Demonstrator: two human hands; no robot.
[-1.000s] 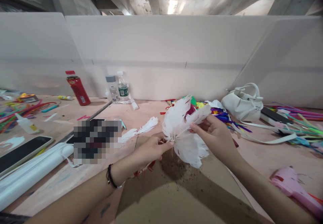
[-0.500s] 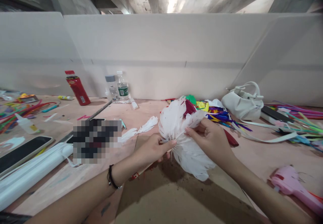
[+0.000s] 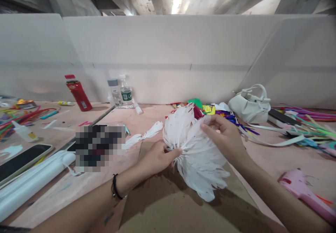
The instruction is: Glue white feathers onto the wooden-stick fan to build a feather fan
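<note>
A fan-shaped bunch of white feathers (image 3: 195, 149) is held above a brown board (image 3: 183, 205). My left hand (image 3: 164, 156) pinches the bunch where the quills gather, thumb on top. At the upper right of the bunch, my right hand (image 3: 223, 131) has its thumb and fingers closed on a feather's edge. A dark red piece (image 3: 197, 112) shows behind the feathers. More white feathers (image 3: 152, 130) lie on the pink table to the left of the bunch.
Behind stand a red bottle (image 3: 79, 94) and a clear bottle (image 3: 126, 93). Coloured feathers (image 3: 228, 115) and a white bag (image 3: 250, 105) lie at the back right, a pink glue gun (image 3: 301, 187) at right. Phones (image 3: 26, 159) lie left.
The feathers are spread wider toward the lower right. My right hand has moved slightly up and to the right along the bunch. The whole view has shifted a little.
</note>
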